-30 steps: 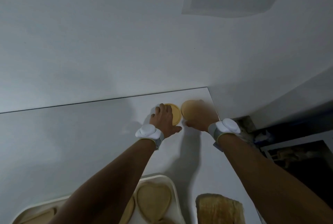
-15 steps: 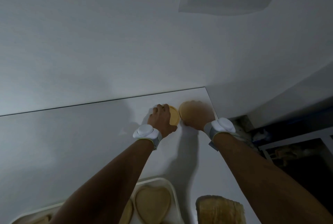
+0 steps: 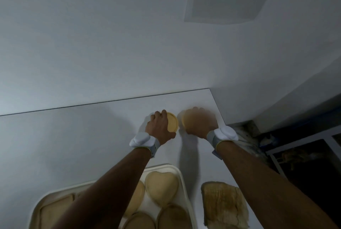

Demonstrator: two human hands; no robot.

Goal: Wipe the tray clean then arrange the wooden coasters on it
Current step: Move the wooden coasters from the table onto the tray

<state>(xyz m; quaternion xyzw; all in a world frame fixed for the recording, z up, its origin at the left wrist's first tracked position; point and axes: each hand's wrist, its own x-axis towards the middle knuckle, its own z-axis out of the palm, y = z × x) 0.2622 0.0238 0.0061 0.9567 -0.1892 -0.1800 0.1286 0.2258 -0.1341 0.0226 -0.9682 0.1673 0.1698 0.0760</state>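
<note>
Two round wooden coasters lie near the far right corner of the white table. My left hand (image 3: pixel 159 128) curls over the left round coaster (image 3: pixel 173 123), fingers on its far rim. My right hand (image 3: pixel 199 123) is blurred and covers the right round coaster (image 3: pixel 184 120), of which only the left edge shows. The cream tray (image 3: pixel 181 179) sits at the near edge, holding a heart-shaped coaster (image 3: pixel 161 188) and several other wooden coasters, partly hidden by my left forearm.
A tan cloth (image 3: pixel 223 204) lies on the table to the right of the tray. The table's right edge (image 3: pixel 218 110) runs close beside my right hand, with a dark floor area and a frame beyond it. A white wall stands behind.
Both hands stay on the round coasters at the far corner. The right hand has shifted slightly and is motion-blurred. The view has tilted a little, so more of the tray shows.
</note>
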